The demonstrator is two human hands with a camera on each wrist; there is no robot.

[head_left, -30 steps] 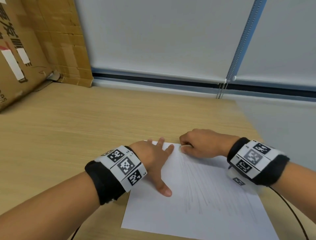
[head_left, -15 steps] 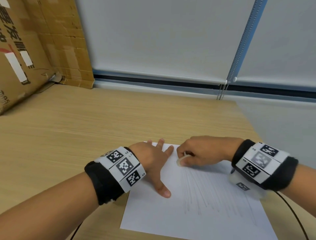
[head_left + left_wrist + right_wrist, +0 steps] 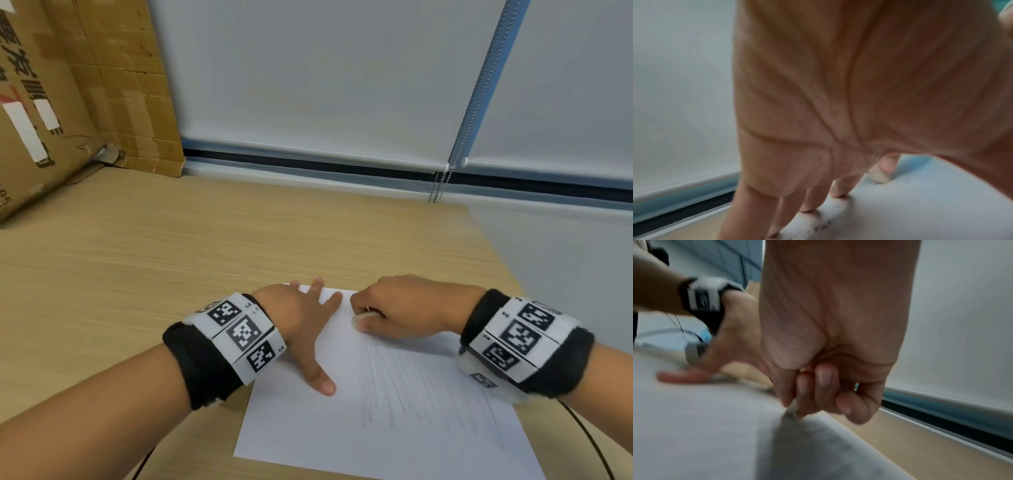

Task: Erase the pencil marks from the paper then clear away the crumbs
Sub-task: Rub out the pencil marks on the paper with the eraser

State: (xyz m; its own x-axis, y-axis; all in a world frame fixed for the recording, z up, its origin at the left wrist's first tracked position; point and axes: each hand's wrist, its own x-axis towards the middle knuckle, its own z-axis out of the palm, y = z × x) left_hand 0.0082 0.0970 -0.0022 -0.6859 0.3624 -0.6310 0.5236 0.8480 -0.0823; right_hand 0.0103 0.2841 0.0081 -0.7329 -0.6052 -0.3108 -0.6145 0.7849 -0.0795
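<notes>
A white sheet of paper (image 3: 342,428) lies on the wooden desk, with faint pencil lines (image 3: 404,387) fanning down its middle. My left hand (image 3: 301,318) lies flat on the sheet's upper left, fingers spread and thumb pointing toward me. My right hand (image 3: 404,308) pinches a small whitish eraser (image 3: 359,318) against the paper near its top edge. The left wrist view shows the eraser (image 3: 879,177) touching the sheet, with dark crumbs (image 3: 822,225) by my fingertips. In the right wrist view the eraser (image 3: 792,408) peeks from under my curled fingers.
The wooden desk (image 3: 171,260) stretches to the left and back. Cardboard boxes (image 3: 51,102) lean at the far left corner. A window blind with a bead chain (image 3: 442,185) stands behind the desk. The desk's right edge (image 3: 496,250) runs close to my right wrist.
My right hand has slid the eraser a short way down the paper from its top edge and back near it. The left hand has stayed pressed on the sheet.
</notes>
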